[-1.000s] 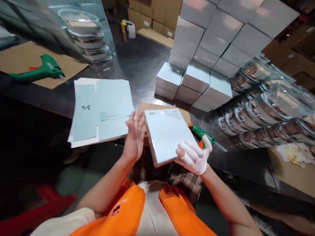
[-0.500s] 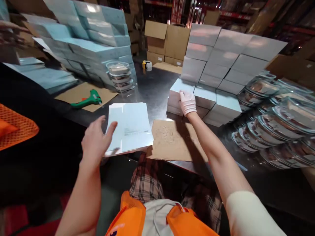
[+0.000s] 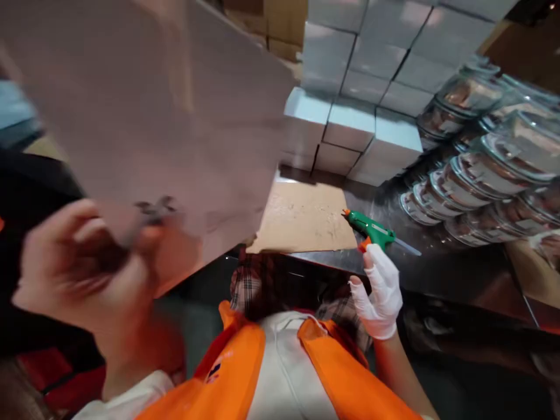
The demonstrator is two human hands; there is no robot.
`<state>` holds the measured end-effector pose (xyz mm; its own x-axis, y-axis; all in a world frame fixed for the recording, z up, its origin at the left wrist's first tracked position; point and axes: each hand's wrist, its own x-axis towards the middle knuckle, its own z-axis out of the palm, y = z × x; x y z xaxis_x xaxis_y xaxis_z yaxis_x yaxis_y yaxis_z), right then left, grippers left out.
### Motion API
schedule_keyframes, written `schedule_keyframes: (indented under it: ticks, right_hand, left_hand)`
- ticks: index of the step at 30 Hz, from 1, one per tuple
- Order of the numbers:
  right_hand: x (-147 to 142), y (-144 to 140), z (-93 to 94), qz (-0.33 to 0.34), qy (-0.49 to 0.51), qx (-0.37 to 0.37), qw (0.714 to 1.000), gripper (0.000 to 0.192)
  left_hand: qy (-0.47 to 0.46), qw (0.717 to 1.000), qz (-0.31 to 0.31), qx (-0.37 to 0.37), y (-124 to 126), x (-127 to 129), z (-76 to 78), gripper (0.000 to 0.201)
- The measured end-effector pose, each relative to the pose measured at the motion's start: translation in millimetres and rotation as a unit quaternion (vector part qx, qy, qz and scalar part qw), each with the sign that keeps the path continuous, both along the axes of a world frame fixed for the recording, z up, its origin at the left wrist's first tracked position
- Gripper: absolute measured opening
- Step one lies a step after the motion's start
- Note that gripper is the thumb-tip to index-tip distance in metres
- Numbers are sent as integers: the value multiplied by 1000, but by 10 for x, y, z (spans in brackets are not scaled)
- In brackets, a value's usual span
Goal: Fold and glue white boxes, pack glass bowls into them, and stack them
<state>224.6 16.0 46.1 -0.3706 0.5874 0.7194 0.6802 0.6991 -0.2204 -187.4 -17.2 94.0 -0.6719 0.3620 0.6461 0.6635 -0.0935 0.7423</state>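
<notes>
Up close now comes one large sheet [image 3: 188,146], raised in the left hand [image 3: 83,274] since half a second ago, while the right hand [image 3: 380,291] has drawn back from the boxes. The left fingers pinch the sheet's near edge; both are blurred, as is a dark squiggle on the sheet, whose top runs out of sight. An orange vest [image 3: 227,373] shows below. Gloved in white with some tips bare, the right fingers are loosely spread and empty beside one green glue gun [image 3: 370,226]; whether they touch it, I can't tell. Left of the gun, one cardboard piece [image 3: 306,216] lies on the tabletop [image 3: 464,274], partly hidden by the sheet. Beyond stand three white boxes [image 3: 350,125] side by side on top of the front stack; the taller stack [image 3: 371,58] behind is cut off. Clear tubs [image 3: 464,181] at right overlap too much to count.
</notes>
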Motion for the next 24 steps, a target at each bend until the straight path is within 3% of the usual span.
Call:
schedule_keyframes:
  ticks: [1, 3, 4, 6, 8, 10, 12, 14, 16, 18, 20, 22, 24]
  right_hand:
    - [-29, -72, 86, -5, 14, 34, 999, 75]
    - [-120, -148, 247, -29, 34, 100, 994, 76]
    - [-163, -162, 305, -45, 44, 116, 991, 73]
    - [-210, -169, 352, -69, 64, 87, 992, 59]
    - [-197, -175, 313, -54, 80, 11, 995, 38]
    - [-139, -197, 228, -20, 87, -54, 995, 22]
    - [-72, -228, 153, 1, 84, -86, 993, 15]
    - [-22, -249, 121, 28, 77, -129, 988, 13]
    - [3, -238, 125, 67, 75, -223, 970, 16]
    - [13, -191, 134, 101, 73, -366, 922, 22]
    - [15, -123, 116, 140, 59, -511, 846, 28]
    - [3, -67, 46, 183, 47, -614, 767, 34]
    - [-28, -51, -87, 221, 46, -671, 707, 47]
  left_hand:
    - [37, 999, -20, 10, -76, 204, 62, 46]
    - [136, 960, -230, -86, -147, 597, 86, 33]
    - [166, 917, -342, -122, -149, 766, 41, 27]
    - [180, 830, -509, -145, -123, 1012, -147, 21]
    - [154, 783, -587, -136, -109, 1114, -401, 23]
    - [132, 764, -616, -138, -136, 1090, -627, 27]
    - [125, 753, -629, -149, -195, 994, -756, 31]
    - [127, 747, -633, -159, -247, 873, -776, 35]
    - [139, 744, -635, -157, -265, 750, -721, 35]
    - [162, 749, -626, -147, -253, 634, -652, 33]
    - [184, 756, -611, -147, -231, 542, -623, 32]
    - [220, 766, -581, -165, -216, 509, -674, 33]
    - [286, 777, -530, -185, -226, 567, -815, 38]
